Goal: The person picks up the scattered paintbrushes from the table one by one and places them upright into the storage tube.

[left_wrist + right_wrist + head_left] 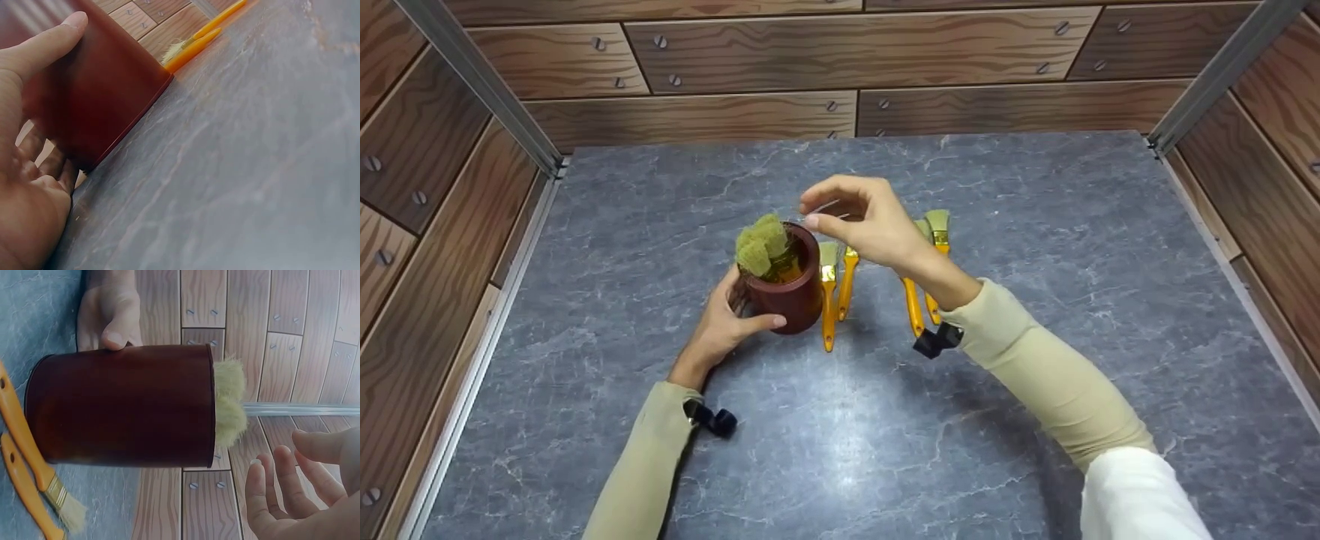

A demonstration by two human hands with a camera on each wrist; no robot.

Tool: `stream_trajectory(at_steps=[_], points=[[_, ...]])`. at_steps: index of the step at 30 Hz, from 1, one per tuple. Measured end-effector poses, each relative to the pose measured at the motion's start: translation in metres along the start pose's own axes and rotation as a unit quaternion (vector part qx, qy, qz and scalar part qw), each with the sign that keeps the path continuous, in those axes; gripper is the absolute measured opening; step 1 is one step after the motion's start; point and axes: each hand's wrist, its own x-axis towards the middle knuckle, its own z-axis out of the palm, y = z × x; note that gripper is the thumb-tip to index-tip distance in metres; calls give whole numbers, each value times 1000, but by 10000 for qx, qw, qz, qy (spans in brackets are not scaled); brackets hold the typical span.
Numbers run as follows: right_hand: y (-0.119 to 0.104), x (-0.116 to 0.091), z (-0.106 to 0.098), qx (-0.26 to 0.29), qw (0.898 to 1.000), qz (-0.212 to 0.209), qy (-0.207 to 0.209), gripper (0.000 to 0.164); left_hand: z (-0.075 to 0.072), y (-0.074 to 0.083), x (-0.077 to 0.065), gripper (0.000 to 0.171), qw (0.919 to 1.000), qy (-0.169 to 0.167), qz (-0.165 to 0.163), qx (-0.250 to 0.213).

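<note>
My left hand (716, 322) holds a dark red cylindrical cup (787, 307) from its left side, thumb across the near wall and fingers behind. In the left wrist view the cup (107, 95) stands with its base at the table surface. Pale bristle heads of paintbrushes (763, 244) stick up over the cup's rim; their handles are mostly hidden inside. Above and right of the rim is my right hand (870, 221), fingers loosely bent. In the right wrist view the right hand (298, 495) has nothing between thumb and fingers, apart from the bristles (229, 405).
Right of the cup, two yellow-handled paintbrushes lie side by side, the nearer brush (829, 296) close to the cup. Two more brushes lie partly under my right forearm, one brush (937, 225) showing its bristles. Wood-patterned walls (840, 52) enclose the grey marbled table (825, 450).
</note>
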Motion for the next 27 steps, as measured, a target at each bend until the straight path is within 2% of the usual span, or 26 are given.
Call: stream_trajectory(at_steps=[14,21,27], points=[[14,-13,-30,-384,9977,397,388,21,0,-1,0,101,10000,37,53,49],[31,-21,-48,-629,9950,511,579,22,-1,-1,0,100,10000,42,41,0],[49,-31,-66,-901,9890,923,721,25,0,-1,0,100,10000,59,10,2]])
